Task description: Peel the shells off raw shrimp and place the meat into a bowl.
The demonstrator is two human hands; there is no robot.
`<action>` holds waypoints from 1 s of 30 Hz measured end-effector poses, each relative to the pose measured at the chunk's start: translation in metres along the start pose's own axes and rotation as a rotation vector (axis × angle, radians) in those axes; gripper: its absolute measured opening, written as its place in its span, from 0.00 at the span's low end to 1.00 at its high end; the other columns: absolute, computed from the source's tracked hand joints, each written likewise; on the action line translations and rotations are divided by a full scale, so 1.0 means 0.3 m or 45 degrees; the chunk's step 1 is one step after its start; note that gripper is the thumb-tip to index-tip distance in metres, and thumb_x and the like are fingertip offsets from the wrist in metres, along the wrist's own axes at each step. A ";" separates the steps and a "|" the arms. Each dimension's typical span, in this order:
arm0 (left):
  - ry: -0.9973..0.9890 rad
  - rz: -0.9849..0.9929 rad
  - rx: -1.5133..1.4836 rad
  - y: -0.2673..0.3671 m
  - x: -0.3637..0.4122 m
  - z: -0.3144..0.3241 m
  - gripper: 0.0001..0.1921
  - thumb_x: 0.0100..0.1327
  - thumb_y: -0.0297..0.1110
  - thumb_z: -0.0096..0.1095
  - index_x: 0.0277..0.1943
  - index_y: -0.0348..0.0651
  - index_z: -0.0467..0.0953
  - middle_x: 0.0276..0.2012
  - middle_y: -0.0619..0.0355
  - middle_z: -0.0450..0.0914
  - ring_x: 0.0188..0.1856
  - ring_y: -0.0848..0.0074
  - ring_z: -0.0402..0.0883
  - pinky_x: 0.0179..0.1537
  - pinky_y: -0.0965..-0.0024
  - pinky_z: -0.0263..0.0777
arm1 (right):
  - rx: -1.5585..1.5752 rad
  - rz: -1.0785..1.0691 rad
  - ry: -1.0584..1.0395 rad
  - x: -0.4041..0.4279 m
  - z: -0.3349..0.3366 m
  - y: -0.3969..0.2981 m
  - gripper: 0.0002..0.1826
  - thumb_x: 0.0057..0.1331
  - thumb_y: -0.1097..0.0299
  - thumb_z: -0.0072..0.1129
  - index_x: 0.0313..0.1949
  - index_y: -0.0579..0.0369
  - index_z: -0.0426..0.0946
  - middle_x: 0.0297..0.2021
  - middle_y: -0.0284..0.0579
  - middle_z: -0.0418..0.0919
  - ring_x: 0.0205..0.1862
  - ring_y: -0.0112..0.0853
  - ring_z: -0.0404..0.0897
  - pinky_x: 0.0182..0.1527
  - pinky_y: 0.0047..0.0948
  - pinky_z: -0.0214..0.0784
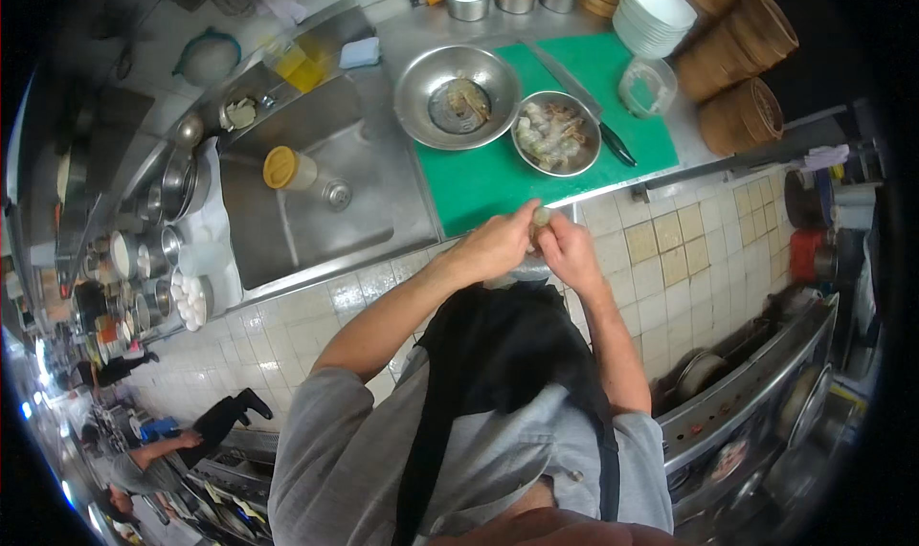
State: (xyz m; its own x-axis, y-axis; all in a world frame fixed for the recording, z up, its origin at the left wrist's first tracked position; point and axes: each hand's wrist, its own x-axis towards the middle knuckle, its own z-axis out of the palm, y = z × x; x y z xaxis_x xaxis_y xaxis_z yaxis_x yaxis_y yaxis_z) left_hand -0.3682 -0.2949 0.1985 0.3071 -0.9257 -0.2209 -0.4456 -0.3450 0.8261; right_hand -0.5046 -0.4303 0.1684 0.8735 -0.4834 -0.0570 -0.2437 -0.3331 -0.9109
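Note:
My left hand (508,236) and my right hand (571,250) meet just in front of the counter edge, fingers pinched around a raw shrimp (540,218). Below them is something clear, apparently plastic, partly hidden by the hands. A smaller steel bowl (524,160) on the green cutting board (467,198) holds raw shrimp (551,133). Left of it, a wide steel bowl (413,112) contains a small brownish heap (467,101), apparently shrimp or shells. A kitchen knife (616,142) with a black handle lies behind and right of the smaller bowl.
At left is a steel sink (337,237) with a yellow-lidded jar (287,169) inside. White dishes (653,22), a plastic tub (648,90) and bamboo steamers (739,119) stand at right. A stove (747,402) is behind me on the right; a co-worker (165,453) stands far left.

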 end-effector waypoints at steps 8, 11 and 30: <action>-0.137 -0.055 -0.037 -0.085 0.006 0.023 0.14 0.77 0.39 0.52 0.45 0.33 0.77 0.37 0.37 0.83 0.42 0.43 0.83 0.46 0.49 0.74 | -0.185 -0.079 0.027 0.002 -0.006 0.064 0.08 0.70 0.70 0.53 0.36 0.63 0.73 0.30 0.66 0.79 0.36 0.65 0.79 0.38 0.58 0.69; -0.171 -0.012 0.066 -0.019 0.017 0.049 0.15 0.78 0.40 0.52 0.46 0.33 0.77 0.36 0.38 0.83 0.41 0.46 0.83 0.46 0.51 0.74 | -0.258 -0.048 0.163 -0.009 -0.016 0.116 0.08 0.69 0.69 0.54 0.36 0.62 0.73 0.30 0.68 0.78 0.34 0.65 0.78 0.38 0.59 0.69; -0.269 0.097 -0.250 0.043 0.237 0.136 0.28 0.79 0.27 0.46 0.77 0.28 0.57 0.59 0.49 0.80 0.47 0.76 0.78 0.53 0.72 0.74 | -0.210 -0.246 0.452 -0.159 -0.104 0.211 0.25 0.69 0.57 0.61 0.58 0.60 0.71 0.49 0.59 0.79 0.46 0.53 0.82 0.47 0.50 0.77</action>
State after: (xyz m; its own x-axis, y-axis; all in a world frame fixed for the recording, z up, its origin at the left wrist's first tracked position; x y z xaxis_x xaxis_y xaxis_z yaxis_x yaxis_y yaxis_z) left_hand -0.3864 -0.3714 0.1725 0.0882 -0.9667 -0.2401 -0.2835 -0.2554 0.9243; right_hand -0.5748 -0.4537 0.1261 0.7180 -0.6379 0.2785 -0.1790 -0.5559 -0.8118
